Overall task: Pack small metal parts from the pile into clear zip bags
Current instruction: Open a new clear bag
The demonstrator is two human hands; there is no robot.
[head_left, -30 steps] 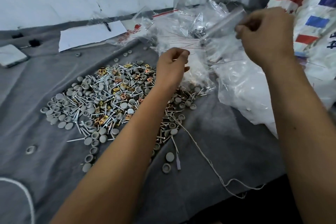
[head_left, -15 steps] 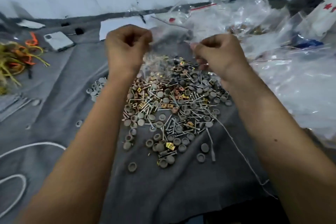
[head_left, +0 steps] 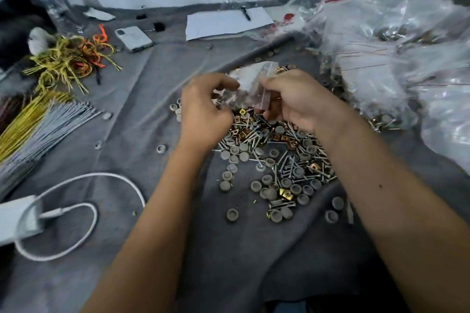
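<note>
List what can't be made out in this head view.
- Bag contents: blurred, held between left hand and right hand.
- Left fingers: motion-blurred, grip unclear.
- Pile far part: hidden behind both hands.
- Charger: cut off by left edge.
- Paper writing: too small.

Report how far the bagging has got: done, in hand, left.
Done: filled bags are heaped at the far right. In hand: the left hand and right hand both pinch one small zip bag above the pile; its contents are too blurred to tell. Left: many screws, caps and clips lie loose on the cloth.
</note>
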